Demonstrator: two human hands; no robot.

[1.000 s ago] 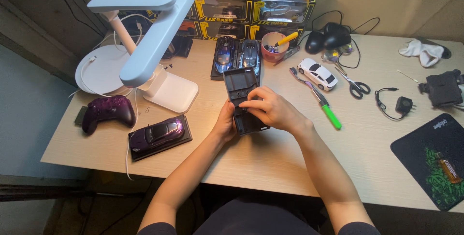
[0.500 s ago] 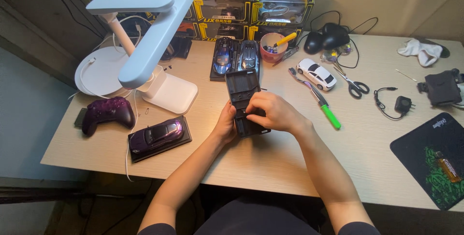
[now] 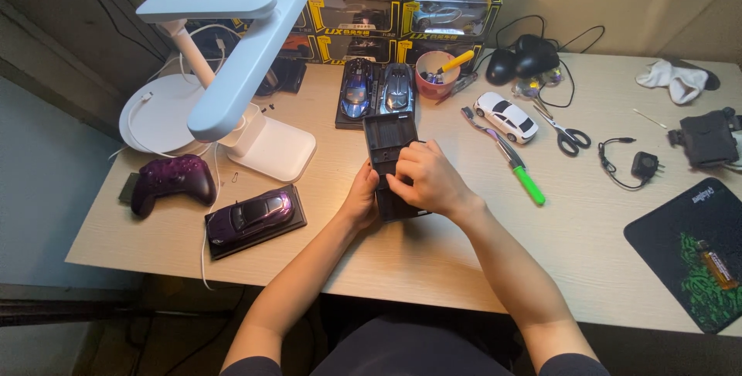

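Right now my left hand (image 3: 361,200) and right hand (image 3: 427,180) have their fingers clamped on a black car-display base (image 3: 390,161). It rests on the bench (image 3: 433,260); a purple model car (image 3: 253,216) sits at nine o'clock.

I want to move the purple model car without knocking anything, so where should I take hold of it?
Grip the dark flat base under the purple model car by its two long edges, coming from above. The car sits on that base, so lifting the base probably carries both. The near side is free; the purple game controller and white lamp foot lie behind.
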